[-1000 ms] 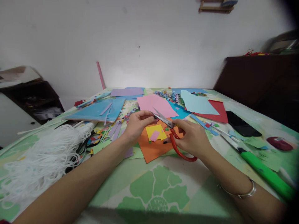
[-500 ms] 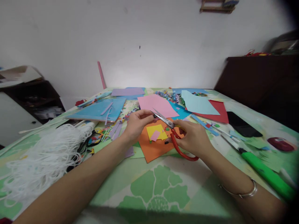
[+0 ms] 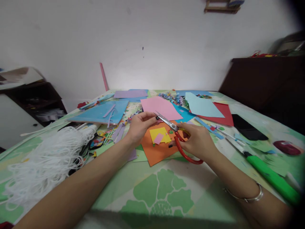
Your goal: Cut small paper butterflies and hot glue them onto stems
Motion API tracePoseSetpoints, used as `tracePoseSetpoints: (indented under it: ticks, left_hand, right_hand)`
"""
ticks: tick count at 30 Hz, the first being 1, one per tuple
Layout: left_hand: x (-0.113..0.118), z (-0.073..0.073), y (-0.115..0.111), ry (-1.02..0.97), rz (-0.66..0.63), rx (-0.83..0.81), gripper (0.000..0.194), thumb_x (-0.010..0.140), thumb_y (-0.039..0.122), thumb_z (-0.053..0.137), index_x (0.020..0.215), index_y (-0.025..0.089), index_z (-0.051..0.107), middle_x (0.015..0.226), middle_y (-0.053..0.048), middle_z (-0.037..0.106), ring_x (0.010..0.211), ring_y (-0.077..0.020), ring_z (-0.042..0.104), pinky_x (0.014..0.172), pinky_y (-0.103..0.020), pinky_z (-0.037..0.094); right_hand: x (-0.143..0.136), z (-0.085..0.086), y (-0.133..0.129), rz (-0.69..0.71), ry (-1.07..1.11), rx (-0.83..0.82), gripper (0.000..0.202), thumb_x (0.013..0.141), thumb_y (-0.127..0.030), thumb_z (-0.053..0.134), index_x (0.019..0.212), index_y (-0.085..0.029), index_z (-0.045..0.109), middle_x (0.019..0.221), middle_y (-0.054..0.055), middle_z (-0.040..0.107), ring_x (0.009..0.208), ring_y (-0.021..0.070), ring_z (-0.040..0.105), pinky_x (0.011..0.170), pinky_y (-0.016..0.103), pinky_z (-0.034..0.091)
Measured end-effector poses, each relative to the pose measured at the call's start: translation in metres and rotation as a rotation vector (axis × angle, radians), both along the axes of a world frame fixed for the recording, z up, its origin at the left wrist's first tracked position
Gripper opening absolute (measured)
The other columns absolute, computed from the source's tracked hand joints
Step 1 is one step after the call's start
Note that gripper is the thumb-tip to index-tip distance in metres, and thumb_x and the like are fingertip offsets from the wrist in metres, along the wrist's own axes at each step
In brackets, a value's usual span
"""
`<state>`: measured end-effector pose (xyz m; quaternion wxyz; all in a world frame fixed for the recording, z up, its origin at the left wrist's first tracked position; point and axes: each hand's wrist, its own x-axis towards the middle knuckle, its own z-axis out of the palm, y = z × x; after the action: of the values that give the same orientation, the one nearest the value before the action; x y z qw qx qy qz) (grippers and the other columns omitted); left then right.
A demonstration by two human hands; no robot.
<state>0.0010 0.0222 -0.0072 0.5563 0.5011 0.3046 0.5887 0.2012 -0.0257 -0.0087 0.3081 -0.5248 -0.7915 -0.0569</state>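
Observation:
My right hand [image 3: 196, 140] is wrapped round the red handles of a pair of scissors [image 3: 174, 128], whose blades point up and left. Thumb and fingers of my left hand [image 3: 140, 127] are pinched together beside the blade tips; whatever they hold is too small to name. Below the blades, an orange sheet [image 3: 152, 156] bears a yellow piece [image 3: 164, 136] and a small pink piece [image 3: 158, 138]. Just behind the fingertips is a larger pink sheet [image 3: 159, 106].
White cord [image 3: 45, 165] is heaped at left, near a blue folder [image 3: 102, 111]. To the right are light blue paper [image 3: 203, 105], red paper [image 3: 226, 114], a phone [image 3: 249, 127] and a green-handled cutter [image 3: 269, 175]. Paper scraps surround the work area.

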Motion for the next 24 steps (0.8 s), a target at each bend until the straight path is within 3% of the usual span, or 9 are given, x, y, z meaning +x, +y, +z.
tracePoseSetpoints:
  ticks: [10, 24]
  left_hand:
    - [-0.0012, 0.0009, 0.0010, 0.017, 0.043, -0.026, 0.021, 0.060, 0.022, 0.079, 0.076, 0.013, 0.069, 0.073, -0.003, 0.069, 0.067, -0.0120, 0.063, 0.074, -0.029, 0.050]
    - [-0.0009, -0.0051, 0.0040, 0.040, 0.009, 0.051, 0.015, 0.066, 0.019, 0.074, 0.079, 0.013, 0.068, 0.075, -0.004, 0.071, 0.069, -0.0138, 0.066, 0.076, -0.030, 0.051]
  right_hand:
    - [-0.0001, 0.0026, -0.0007, -0.013, 0.141, -0.065, 0.037, 0.069, -0.048, 0.066, 0.095, -0.021, 0.067, 0.052, -0.003, 0.052, 0.050, 0.0132, 0.044, 0.052, 0.024, 0.029]
    - [-0.0031, 0.0015, -0.0019, -0.006, 0.039, -0.146, 0.033, 0.069, -0.045, 0.065, 0.092, -0.022, 0.060, 0.063, -0.001, 0.060, 0.058, 0.0164, 0.051, 0.054, 0.026, 0.029]
